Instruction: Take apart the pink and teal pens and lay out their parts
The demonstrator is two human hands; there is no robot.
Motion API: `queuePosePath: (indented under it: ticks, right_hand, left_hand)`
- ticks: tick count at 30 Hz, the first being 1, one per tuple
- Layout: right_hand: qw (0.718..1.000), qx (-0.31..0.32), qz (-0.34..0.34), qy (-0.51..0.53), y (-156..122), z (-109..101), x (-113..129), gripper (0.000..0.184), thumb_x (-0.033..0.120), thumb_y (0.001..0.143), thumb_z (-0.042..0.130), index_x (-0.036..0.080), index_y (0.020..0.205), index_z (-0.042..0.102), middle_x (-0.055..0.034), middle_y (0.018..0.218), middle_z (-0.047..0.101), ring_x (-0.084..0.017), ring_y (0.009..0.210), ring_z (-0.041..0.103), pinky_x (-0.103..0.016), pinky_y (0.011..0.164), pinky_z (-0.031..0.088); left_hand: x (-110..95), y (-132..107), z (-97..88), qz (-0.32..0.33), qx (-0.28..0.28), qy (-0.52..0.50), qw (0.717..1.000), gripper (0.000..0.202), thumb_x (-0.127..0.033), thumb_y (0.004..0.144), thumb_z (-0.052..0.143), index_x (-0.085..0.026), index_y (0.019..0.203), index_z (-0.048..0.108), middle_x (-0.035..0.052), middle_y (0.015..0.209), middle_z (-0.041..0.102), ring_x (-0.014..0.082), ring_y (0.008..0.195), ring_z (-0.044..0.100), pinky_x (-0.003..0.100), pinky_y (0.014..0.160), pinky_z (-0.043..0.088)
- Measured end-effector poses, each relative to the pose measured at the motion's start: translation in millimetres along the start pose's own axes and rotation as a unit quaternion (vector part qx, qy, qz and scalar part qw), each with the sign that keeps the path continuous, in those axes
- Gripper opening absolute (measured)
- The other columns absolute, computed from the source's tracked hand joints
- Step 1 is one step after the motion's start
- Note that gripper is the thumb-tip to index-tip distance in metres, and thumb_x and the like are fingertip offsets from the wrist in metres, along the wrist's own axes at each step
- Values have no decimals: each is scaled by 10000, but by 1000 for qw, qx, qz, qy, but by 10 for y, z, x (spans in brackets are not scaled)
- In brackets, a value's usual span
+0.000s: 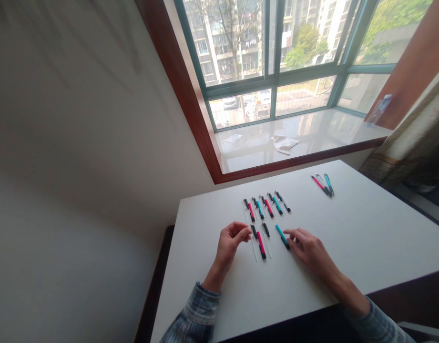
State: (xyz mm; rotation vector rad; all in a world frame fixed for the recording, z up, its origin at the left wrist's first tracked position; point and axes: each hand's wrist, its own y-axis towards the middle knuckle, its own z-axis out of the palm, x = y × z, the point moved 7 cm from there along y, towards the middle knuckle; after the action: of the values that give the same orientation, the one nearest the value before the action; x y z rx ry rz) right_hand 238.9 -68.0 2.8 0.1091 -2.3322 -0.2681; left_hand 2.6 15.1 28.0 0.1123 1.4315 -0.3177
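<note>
My left hand (pixel 230 243) rests on the white table (pixel 365 238) with its fingers curled in a pinch beside a small black pen part (pixel 254 231); what it pinches is too small to make out. My right hand (pixel 308 247) lies to the right, fingers stretched out and touching the lower end of a teal pen (pixel 282 236). Between the hands lie a pink pen (pixel 261 244) and a short black piece (pixel 266 229). Just beyond is a row of several pink and teal pens and parts (pixel 265 206).
Three more pens (pixel 322 185) lie at the far right of the table. Behind the table is a window sill (pixel 312 138) with a crumpled white cloth (pixel 283 143). A white wall stands on the left and a curtain (pixel 412 138) on the right.
</note>
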Motion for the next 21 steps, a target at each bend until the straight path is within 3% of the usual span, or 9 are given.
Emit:
queuePosePath:
  ticks: [10,21]
  right_hand:
    - [998,16,-64,11,-2,109,178,270,232,994,534,274,1199,706,-85,1106,723,-274,1063,658,-430,930,579]
    - [995,26,-89,25,19,172,258,314,199,990,531,292,1234,705,-70,1187,725,-270,1134,645,-442,983,576]
  left_hand:
    - [2,8,5,0,4,7,1000,233,-360,788,837,-157,850,739,44,792,730,147,683,636,271,688,518]
    - [22,19,5,4,6,4,1000,237,-360,787,840,-155,842,735,44,791,739,145,677,645,266,680,517]
